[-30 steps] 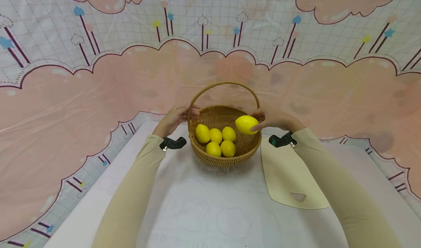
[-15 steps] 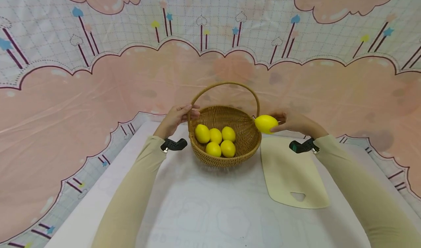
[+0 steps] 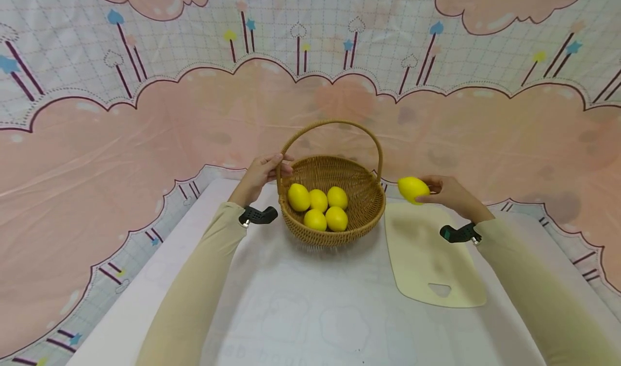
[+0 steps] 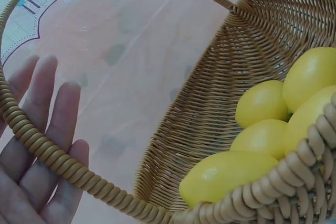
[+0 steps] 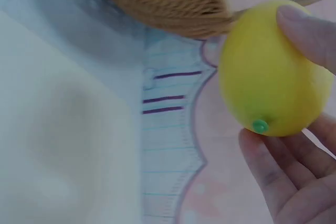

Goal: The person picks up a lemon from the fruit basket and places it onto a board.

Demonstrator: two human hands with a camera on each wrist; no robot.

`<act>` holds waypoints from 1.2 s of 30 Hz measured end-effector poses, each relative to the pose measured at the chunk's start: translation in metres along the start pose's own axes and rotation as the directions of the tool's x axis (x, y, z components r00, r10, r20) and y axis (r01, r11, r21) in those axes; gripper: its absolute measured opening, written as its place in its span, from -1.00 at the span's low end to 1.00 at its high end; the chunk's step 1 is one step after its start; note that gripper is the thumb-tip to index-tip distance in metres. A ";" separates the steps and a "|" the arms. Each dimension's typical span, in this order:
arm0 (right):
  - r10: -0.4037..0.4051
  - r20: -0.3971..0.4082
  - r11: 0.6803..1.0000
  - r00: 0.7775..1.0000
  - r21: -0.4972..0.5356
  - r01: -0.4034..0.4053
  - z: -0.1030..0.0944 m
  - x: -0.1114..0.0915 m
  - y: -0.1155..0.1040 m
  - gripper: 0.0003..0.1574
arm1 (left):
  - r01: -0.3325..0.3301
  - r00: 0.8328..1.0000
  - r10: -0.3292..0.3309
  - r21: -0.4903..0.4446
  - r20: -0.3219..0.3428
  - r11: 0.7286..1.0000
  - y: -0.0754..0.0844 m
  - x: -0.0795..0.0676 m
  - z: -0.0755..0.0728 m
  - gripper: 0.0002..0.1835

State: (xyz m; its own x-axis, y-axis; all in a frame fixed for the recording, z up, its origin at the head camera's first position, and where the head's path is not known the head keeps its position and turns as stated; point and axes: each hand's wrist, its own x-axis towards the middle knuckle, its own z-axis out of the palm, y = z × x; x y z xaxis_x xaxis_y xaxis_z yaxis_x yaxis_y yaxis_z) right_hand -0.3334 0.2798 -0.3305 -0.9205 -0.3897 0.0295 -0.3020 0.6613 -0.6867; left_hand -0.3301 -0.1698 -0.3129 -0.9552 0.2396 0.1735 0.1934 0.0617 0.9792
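Note:
A wicker basket [image 3: 335,239] with a tall arched handle stands at the table's middle, with several yellow lemons [image 3: 316,220] inside. My left hand [image 3: 257,177] holds the left side of the handle [image 4: 68,167], its thumb in front and its fingers reaching behind, only lightly bent in the left wrist view. To the right of the basket, my right hand [image 3: 451,193] grips one lemon [image 3: 413,190] between thumb and fingertips, above the far end of a cream cutting board [image 3: 432,253]. The right wrist view shows this lemon [image 5: 273,72] with a green stem nub.
The cutting board lies flat on the white table [image 3: 310,306], right of the basket, its cut-out grip hole towards the front. A pink and white printed cloth [image 3: 218,107] rises behind the table. Black camera mounts [image 3: 259,215] sit on both wrists.
My right hand has carried the lemon out from over the basket, to the right and slightly down, over the board's far edge. The left hand stays at the handle.

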 end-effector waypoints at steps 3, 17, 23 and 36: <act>0.021 -0.030 1.000 0.999 0.024 -0.021 0.011 -0.002 0.008 -0.20 | -0.005 1.000 0.005 0.012 -0.008 1.000 0.000 0.000 0.000 -0.53; 0.092 -0.106 0.987 0.990 0.143 -0.076 0.032 -0.007 0.055 -0.12 | -0.027 1.000 0.027 0.002 -0.008 1.000 -0.003 -0.001 0.001 -0.46; 0.111 -0.130 0.979 0.985 0.184 -0.086 0.034 -0.010 0.067 -0.10 | -0.021 1.000 0.021 0.010 -0.018 1.000 -0.004 -0.002 0.000 -0.60; 0.147 -0.119 0.967 0.982 0.227 -0.117 0.046 0.005 0.079 -0.20 | -0.037 0.999 0.037 0.017 -0.016 0.999 -0.005 -0.003 0.000 -0.59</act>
State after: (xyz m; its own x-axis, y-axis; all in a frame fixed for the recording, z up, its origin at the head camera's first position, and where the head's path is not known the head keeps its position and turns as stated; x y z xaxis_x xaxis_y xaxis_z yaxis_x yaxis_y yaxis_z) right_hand -0.3503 0.3002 -0.4178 -0.9777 -0.2094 0.0144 -0.1278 0.5394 -0.8323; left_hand -0.3283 -0.1710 -0.3181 -0.9510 0.2258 0.2112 0.2319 0.0692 0.9703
